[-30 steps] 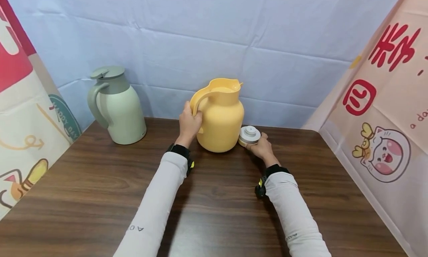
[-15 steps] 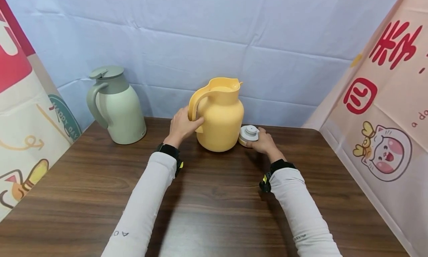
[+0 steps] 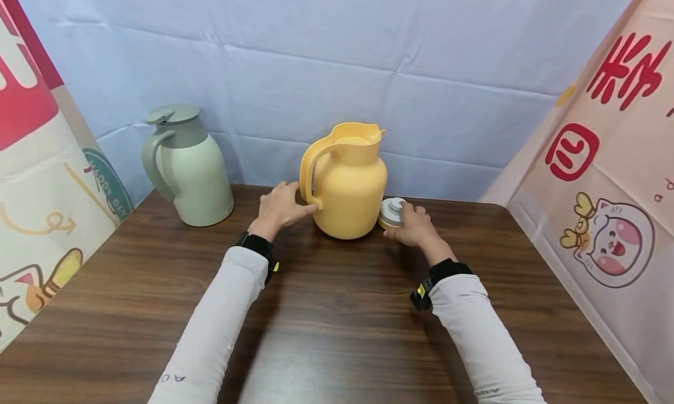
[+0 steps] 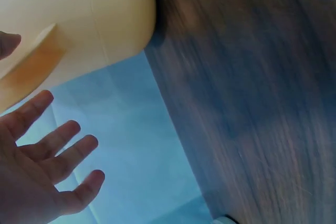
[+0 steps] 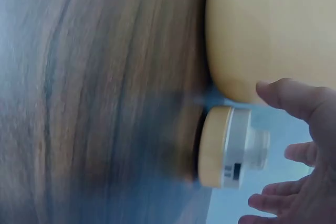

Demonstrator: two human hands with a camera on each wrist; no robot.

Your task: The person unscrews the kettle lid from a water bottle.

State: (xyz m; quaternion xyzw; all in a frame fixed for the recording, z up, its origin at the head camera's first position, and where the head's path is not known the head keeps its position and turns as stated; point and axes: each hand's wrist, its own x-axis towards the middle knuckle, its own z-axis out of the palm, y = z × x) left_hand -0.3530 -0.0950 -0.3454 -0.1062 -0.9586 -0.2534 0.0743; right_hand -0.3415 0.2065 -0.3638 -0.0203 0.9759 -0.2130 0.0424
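Note:
A yellow thermos jug (image 3: 350, 187) stands upright on the table, its top uncovered, spout to the right and handle to the left. Beside its handle, my left hand (image 3: 279, 206) has spread fingers; in the left wrist view the thumb and fingers lie on either side of the handle (image 4: 34, 66) without curling round it. A round lid (image 5: 218, 145), yellow below and grey-white above with a raised knob, lies on the table against the jug's right side. My right hand (image 3: 413, 227) hovers close by the lid, fingers apart and holding nothing in the right wrist view.
A light green thermos jug (image 3: 202, 176) with a grey-green lid stands at the back left of the brown wooden table (image 3: 337, 316). A pale cloth (image 3: 295, 59) hangs behind the table's far edge, and printed cloths flank both sides.
My left hand has let go of the handle, sliding down and left with its fingers opening. The right hand has released the lid and drawn slightly away. Jug and lid stay put.

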